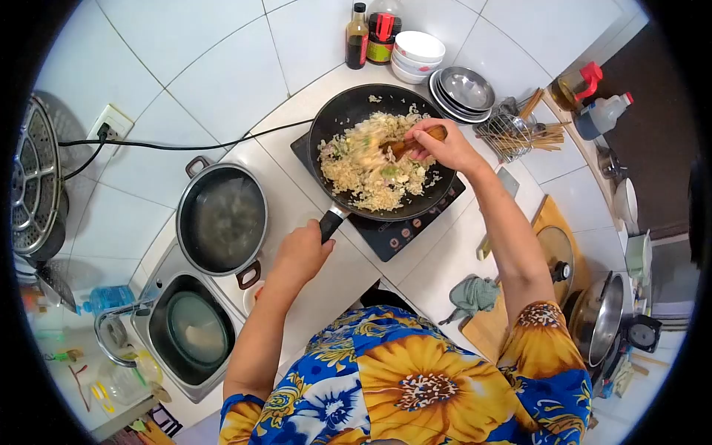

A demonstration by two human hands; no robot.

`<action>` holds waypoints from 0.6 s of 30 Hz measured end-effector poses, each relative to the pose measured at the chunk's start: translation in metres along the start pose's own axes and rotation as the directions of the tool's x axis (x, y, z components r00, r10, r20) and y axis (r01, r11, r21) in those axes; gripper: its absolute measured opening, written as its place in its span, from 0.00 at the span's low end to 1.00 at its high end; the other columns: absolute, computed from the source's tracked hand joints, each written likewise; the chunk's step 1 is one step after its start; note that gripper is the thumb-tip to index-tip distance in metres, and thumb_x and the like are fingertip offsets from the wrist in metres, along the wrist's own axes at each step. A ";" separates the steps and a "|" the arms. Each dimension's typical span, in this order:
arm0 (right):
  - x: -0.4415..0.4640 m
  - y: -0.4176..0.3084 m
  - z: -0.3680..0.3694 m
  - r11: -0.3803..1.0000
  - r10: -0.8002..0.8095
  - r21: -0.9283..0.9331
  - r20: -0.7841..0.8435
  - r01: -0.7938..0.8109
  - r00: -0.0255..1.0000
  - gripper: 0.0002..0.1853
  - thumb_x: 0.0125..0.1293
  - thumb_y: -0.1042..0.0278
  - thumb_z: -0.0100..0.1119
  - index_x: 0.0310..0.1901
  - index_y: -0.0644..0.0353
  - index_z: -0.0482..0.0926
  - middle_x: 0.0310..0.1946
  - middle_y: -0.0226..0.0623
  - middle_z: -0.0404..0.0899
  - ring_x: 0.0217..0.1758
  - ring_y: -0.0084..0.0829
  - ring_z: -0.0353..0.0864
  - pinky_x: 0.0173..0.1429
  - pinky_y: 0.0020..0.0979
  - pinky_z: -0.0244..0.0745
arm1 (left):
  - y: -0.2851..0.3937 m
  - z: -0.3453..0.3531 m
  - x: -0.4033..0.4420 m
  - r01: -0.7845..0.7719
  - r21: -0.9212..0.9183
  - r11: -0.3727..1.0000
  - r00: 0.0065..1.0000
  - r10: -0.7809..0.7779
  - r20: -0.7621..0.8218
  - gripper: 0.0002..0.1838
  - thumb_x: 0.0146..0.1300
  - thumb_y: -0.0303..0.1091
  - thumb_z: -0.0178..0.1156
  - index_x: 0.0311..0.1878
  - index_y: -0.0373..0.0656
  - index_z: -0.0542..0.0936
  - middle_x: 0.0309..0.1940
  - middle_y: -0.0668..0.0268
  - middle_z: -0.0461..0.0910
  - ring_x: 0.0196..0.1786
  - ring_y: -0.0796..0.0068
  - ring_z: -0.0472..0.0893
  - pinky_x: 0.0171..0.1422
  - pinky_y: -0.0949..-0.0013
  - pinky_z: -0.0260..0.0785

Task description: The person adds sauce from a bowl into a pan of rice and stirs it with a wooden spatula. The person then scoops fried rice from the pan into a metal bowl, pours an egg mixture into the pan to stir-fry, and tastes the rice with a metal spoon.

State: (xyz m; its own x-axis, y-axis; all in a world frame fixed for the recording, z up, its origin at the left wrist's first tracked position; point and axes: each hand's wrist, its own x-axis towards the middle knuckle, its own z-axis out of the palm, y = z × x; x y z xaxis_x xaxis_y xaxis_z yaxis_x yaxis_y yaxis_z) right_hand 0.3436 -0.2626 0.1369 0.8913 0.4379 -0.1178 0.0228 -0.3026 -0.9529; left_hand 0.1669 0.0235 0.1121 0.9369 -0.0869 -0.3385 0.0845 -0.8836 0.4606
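A black frying pan (320,127) sits on the induction cooker (400,236), its handle pointing toward me. Fried rice (348,174) with bits of egg and green pieces fills much of it, part of it blurred by motion. My left hand (302,252) is closed around the pan's black handle (331,222). Over the pan's right side, my right hand (443,147) grips a brown wooden spatula (404,146). The spatula's lower end is blurred in the rice, so its exact shape cannot be made out.
Left of the pan stands a dark pot (222,219) of liquid, beside the sink (159,326). Behind are a sauce bottle (357,37), stacked bowls (419,48) and metal plates (466,90). On the right lie a grey cloth (475,295), cutting board (486,330) and glass lid (552,252).
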 end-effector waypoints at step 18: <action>-0.018 -0.024 -0.017 0.982 0.188 0.056 -0.366 -0.180 0.911 0.10 0.64 0.70 0.53 0.37 0.71 0.77 0.26 0.48 0.82 0.22 0.35 0.84 0.27 0.28 0.84 | 0.006 -0.009 -0.003 0.020 0.026 0.999 0.999 -0.021 0.037 0.17 0.61 0.40 0.61 0.42 0.33 0.73 0.33 0.45 0.81 0.38 0.42 0.81 0.44 0.48 0.73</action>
State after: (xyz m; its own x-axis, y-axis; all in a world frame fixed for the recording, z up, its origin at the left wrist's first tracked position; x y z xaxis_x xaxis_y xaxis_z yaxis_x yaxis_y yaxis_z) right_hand 0.3350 -0.2779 0.1667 0.9823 0.0321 -0.1843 -0.1638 -0.3290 -0.9300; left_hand 0.1672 0.0229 0.1233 0.9219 -0.0853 -0.3779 0.0943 -0.8967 0.4325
